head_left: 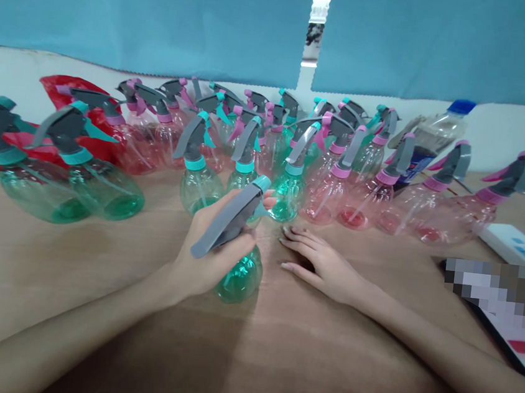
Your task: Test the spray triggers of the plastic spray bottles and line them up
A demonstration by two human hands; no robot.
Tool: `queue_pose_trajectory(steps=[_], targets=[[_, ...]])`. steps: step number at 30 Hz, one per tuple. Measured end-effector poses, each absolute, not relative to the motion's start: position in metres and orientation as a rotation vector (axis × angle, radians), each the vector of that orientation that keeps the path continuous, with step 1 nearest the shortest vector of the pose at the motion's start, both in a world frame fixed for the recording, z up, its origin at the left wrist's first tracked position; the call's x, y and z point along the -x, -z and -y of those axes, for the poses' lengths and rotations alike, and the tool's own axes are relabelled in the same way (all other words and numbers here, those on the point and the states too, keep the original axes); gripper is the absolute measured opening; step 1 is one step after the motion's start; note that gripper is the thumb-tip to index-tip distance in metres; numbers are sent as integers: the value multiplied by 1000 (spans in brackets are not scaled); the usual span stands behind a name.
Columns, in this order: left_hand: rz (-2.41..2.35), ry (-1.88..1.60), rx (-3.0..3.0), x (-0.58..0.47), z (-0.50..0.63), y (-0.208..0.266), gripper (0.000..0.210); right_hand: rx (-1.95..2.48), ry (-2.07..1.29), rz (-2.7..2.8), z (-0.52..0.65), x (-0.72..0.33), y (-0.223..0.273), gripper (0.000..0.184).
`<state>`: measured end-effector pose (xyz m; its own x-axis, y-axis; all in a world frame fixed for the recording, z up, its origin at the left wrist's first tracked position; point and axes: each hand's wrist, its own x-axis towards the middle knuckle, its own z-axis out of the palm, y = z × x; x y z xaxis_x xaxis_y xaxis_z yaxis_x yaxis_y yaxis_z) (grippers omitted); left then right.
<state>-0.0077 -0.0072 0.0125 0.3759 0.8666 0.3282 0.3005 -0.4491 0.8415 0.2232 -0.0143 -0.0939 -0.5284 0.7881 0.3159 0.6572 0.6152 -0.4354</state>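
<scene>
My left hand (pixel 213 241) is wrapped round the neck of a green spray bottle (pixel 240 275) with a grey and teal trigger head. The bottle is upright at the middle of the wooden table (pixel 137 321); whether its base touches the wood I cannot tell. To its right, my right hand (pixel 319 262) rests on the tabletop with fingers stretched out, holding nothing. Beyond my hands stand more green spray bottles, the nearest row including a bottle (pixel 288 196) just past my right fingertips. Beside that bottle stands a pink spray bottle (pixel 325 200).
Several green and pink spray bottles crowd the back. Two green bottles (pixel 106 189) stand at the left by a red plastic bag (pixel 74 86). Toward the right are a clear bottle with a blue cap (pixel 438 133), a white box (pixel 515 242) and a dark-edged flat object (pixel 489 314), partly blurred.
</scene>
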Motion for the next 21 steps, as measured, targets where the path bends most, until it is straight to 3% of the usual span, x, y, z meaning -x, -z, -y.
queue_pose_trajectory(steps=[21], targets=[[-1005, -1029, -1929, 6, 9, -17, 39, 1134, -371, 2356, 15, -223, 94, 46]])
